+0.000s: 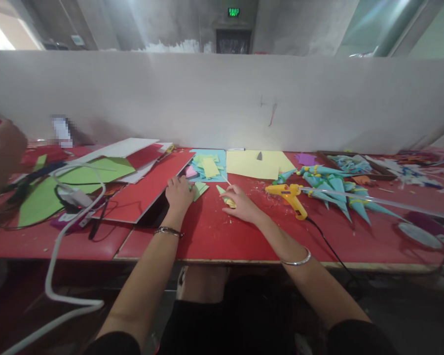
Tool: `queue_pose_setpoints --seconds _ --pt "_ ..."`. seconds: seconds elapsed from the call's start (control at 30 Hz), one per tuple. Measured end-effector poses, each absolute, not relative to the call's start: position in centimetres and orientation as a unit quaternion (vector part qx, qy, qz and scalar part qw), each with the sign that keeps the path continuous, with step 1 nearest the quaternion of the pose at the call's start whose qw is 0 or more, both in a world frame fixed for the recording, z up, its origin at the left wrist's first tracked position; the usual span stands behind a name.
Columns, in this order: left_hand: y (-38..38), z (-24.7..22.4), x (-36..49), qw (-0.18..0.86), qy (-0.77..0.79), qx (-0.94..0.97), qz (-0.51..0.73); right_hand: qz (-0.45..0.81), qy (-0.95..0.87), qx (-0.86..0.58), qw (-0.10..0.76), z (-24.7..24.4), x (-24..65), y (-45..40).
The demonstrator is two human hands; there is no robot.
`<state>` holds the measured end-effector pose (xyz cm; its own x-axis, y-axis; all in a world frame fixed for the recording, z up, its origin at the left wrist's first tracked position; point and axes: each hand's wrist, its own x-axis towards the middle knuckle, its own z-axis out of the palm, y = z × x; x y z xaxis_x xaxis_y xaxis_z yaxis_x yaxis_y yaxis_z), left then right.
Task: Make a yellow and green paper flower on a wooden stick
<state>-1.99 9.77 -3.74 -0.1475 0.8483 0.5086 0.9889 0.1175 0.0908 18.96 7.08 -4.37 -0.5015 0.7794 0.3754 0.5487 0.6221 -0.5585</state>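
Note:
My left hand [179, 193] rests by the edge of a red board, its fingers curled at a light green paper piece [200, 190]. A small bit of darker green shows at those fingertips. My right hand [240, 203] has its thumb and fingers closed around a small pale yellow-green folded paper [228, 201]. A thin white stick [226, 180] rises beside its fingertips. Beyond both hands, cut yellow-green paper strips [209, 167] are piled on a blue sheet [222, 154]. The yellow glue gun [289, 196] lies to the right of my right hand.
Blue paper cones [333, 190] with yellow bands lie at right, near a tray [387, 173] of scraps. A pale yellow sheet [251, 165] is at the back. Red board [148, 185], green sheets [40, 199] and a white cable [55, 261] occupy the left. Another person's arm [2, 158] shows far left.

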Motion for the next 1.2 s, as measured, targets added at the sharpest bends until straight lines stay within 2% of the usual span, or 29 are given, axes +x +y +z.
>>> queue_pose_setpoints --seconds 0.1,0.2,0.37,0.47,0.53,0.6,0.7,0.77,1.2 --pt "9.3 -3.3 -1.6 0.166 -0.747 -0.613 -0.194 0.227 -0.849 -0.388 0.277 -4.1 18.8 6.7" --pt "9.2 -3.1 -1.3 0.146 -0.756 -0.610 -0.187 0.239 -0.840 -0.397 0.282 -3.7 18.6 6.3" --pt "9.4 -2.5 -1.5 0.132 -0.739 -0.624 -0.216 0.212 -0.823 -0.402 0.342 -3.3 18.5 6.3" --pt "9.4 -2.1 -1.3 0.139 -0.675 -0.661 -0.299 0.184 -0.800 -0.401 0.406 -3.2 18.5 6.4" --pt "9.2 -2.0 -0.7 0.095 -0.598 -0.709 -0.362 0.161 -0.781 -0.397 0.454 -3.1 18.5 6.5" --pt "9.2 -2.3 0.1 0.009 -0.520 -0.758 -0.395 0.154 -0.766 -0.387 0.489 -2.9 18.6 6.5" --pt "9.2 -3.0 1.2 -0.128 -0.451 -0.786 -0.402 0.171 -0.772 -0.356 0.499 -2.8 18.5 6.5" --pt "9.1 -3.3 1.7 -0.184 -0.430 -0.786 -0.405 0.193 -0.785 -0.326 0.491 -2.7 18.4 6.5" --pt "8.2 -2.7 2.6 -0.317 -0.380 -0.781 -0.380 0.251 -0.768 -0.304 0.506 -2.3 18.3 6.1"
